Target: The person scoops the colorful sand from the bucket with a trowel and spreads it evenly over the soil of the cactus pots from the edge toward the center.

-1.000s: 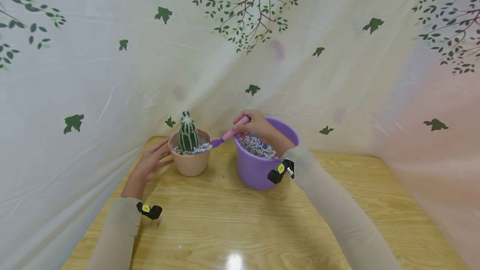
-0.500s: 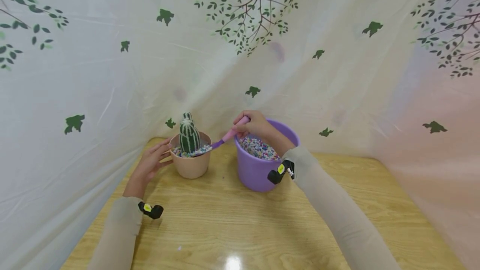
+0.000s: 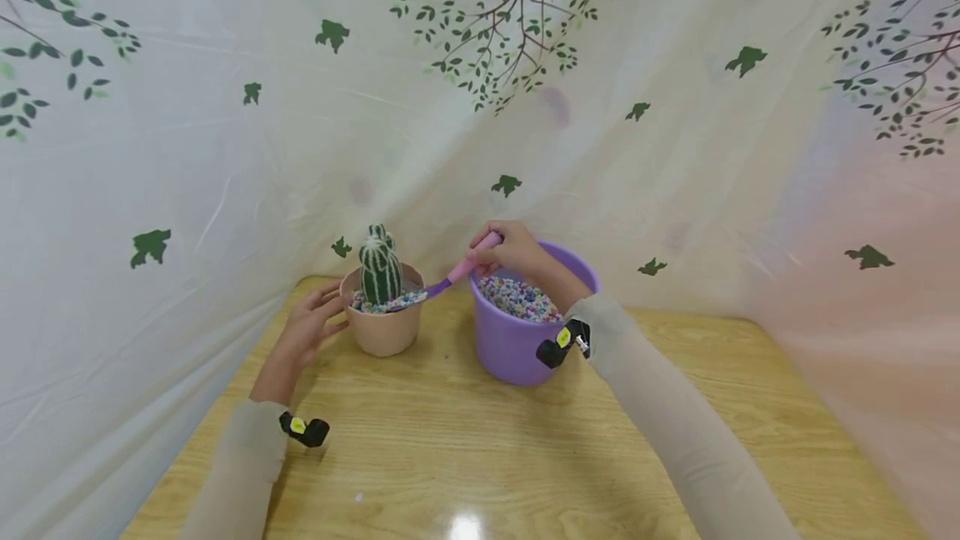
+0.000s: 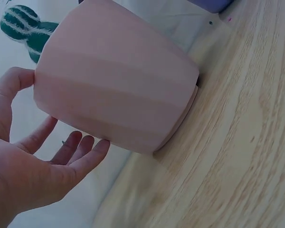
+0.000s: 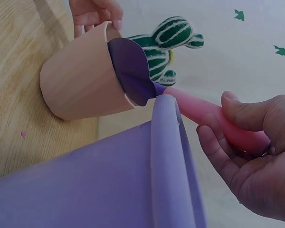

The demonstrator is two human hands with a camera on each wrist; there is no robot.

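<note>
A green, white-striped cactus (image 3: 381,271) stands in a peach pot (image 3: 385,334) with small multicoloured pebbles around its base. My left hand (image 3: 306,325) is at the pot's left side; in the left wrist view, its spread fingertips (image 4: 102,146) touch the pot wall and rim. My right hand (image 3: 512,248) grips the pink handle of a small trowel (image 3: 462,268) above the rim of a purple bucket (image 3: 513,348). The trowel's purple blade (image 5: 130,69) reaches over the pot's rim, tilted beside the cactus. More pebbles (image 3: 519,298) lie inside the bucket.
Pot and bucket stand apart on a wooden table (image 3: 420,448), near its back edge. A pale curtain (image 3: 420,148) with printed leaves hangs close behind and along both sides. A few stray pebbles (image 5: 23,134) lie on the tabletop.
The trowel blade has tipped over the pot's pebbles. The cactus has turned slightly, with a side lobe now showing. My left hand has shifted a little along the pot.
</note>
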